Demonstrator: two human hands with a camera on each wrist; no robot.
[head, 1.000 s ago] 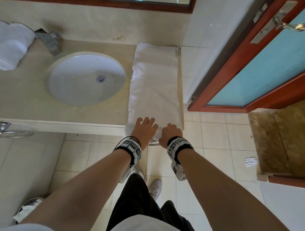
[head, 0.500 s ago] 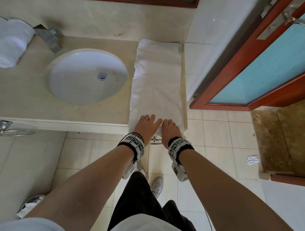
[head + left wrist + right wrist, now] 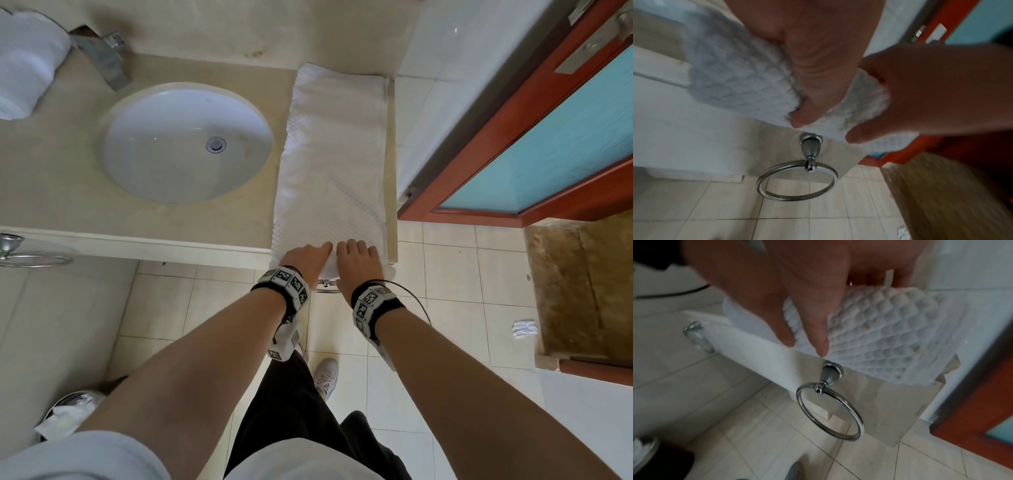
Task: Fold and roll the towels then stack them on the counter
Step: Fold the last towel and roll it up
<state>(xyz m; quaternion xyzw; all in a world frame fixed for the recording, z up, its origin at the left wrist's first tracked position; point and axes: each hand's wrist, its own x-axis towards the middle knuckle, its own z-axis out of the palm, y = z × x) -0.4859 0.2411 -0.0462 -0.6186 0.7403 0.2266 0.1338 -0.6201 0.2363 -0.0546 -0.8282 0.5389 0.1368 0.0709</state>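
A white waffle towel [image 3: 334, 164], folded into a long strip, lies on the beige counter [image 3: 51, 178] to the right of the sink. Its near end hangs over the counter's front edge and is turned up into a small roll. My left hand [image 3: 308, 257] and right hand [image 3: 358, 255] sit side by side on that end, with their fingers curled over it. In the left wrist view my left hand [image 3: 807, 68] has its thumb under the towel [image 3: 731, 78]. In the right wrist view my right hand [image 3: 797, 301] holds the towel [image 3: 879, 337] from the front. Rolled white towels [image 3: 24, 65] stand at the counter's far left.
An oval sink [image 3: 186, 142] and a faucet [image 3: 102, 54] fill the counter's middle. A chrome towel ring [image 3: 830, 410] hangs just below my hands and another ring [image 3: 30, 255] at the left. A wall and a red-framed door [image 3: 548, 137] close in on the right. A bin [image 3: 68, 407] stands on the floor.
My hands have come together at the towel's near end. The left hand went from flat to curled, and the end has been turned up into the start of a roll.
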